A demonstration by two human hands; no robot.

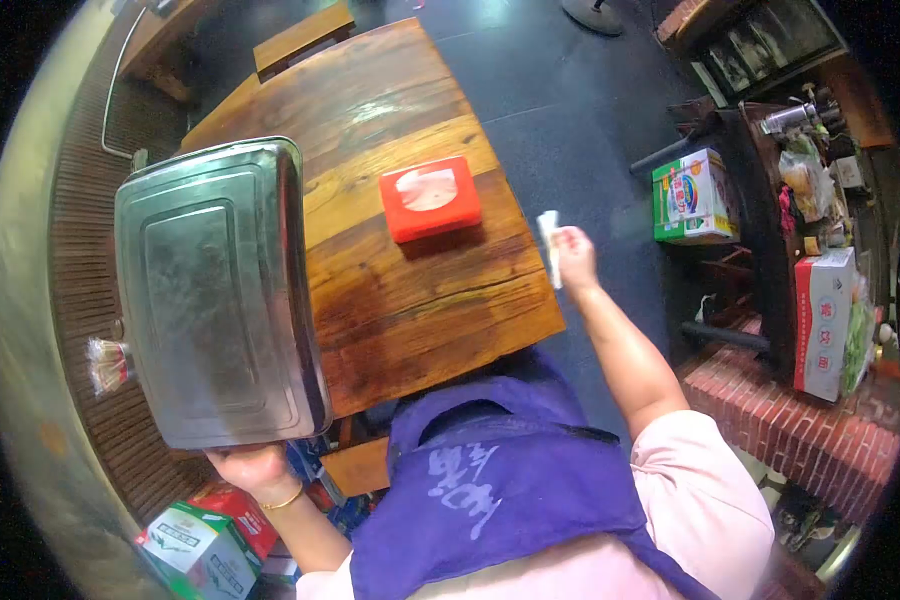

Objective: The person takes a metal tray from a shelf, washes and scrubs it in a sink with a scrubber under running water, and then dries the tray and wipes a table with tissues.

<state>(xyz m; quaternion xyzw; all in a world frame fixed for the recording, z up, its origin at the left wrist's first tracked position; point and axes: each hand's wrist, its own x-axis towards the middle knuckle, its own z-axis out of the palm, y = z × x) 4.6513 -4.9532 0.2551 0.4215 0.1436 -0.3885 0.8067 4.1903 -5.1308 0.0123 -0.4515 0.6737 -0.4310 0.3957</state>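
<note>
My left hand point(250, 468) grips the near edge of a large rectangular stainless-steel tray point(205, 300). Its broad ribbed face is turned up toward me over the table's left side, and the hand's fingers are partly hidden beneath it. Beyond the table's right edge, my right hand point(574, 258) is closed around a narrow white strip point(548, 235) that looks like folded tissue. On the wooden table point(430, 310), between my two hands, sits a red tissue box point(432, 220) with a pale oval on top.
A bundle of toothpicks or sticks point(108, 365) stands left of the tray. Green-and-white cartons point(195, 550) are at lower left. At right, a printed box point(692, 198) and a red-and-white carton point(820, 325) sit by a brick ledge point(770, 415). A wooden bench point(303, 38) stands behind.
</note>
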